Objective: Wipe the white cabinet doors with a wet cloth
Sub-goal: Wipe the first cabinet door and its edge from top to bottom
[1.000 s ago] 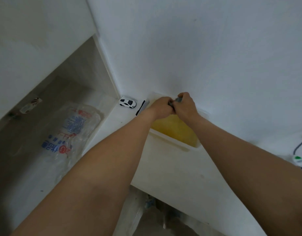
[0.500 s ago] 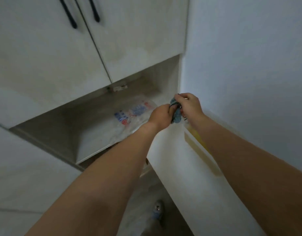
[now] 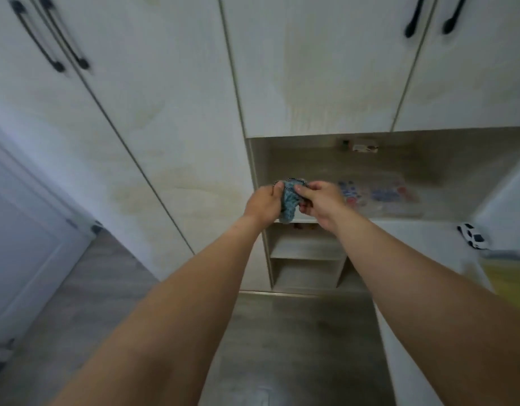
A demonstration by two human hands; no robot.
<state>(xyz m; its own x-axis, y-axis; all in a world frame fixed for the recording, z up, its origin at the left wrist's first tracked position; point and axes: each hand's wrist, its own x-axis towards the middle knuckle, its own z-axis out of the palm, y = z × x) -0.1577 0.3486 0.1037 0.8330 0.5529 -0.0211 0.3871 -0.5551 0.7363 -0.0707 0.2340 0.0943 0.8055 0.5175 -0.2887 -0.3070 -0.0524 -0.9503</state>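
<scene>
- Both hands are out in front at chest height, meeting over the blue cloth (image 3: 288, 202), which hangs bunched between them.
- The left hand (image 3: 263, 205) has fingers and thumb curled round the cloth's left side; the right hand (image 3: 320, 202) pinches its upper right edge (likely to wring or refold it into a pad before wiping).
- The cloth touches no door yet: it is held in the air, near the open niche (image 3: 341, 171) in the far cabinet.
- The white cabinet doors (image 3: 171, 92) rise to the left and above, with yellowish patches that probably need the wipe.
- A toy car (image 3: 474, 237) sits on the right ledge, well apart.
</scene>
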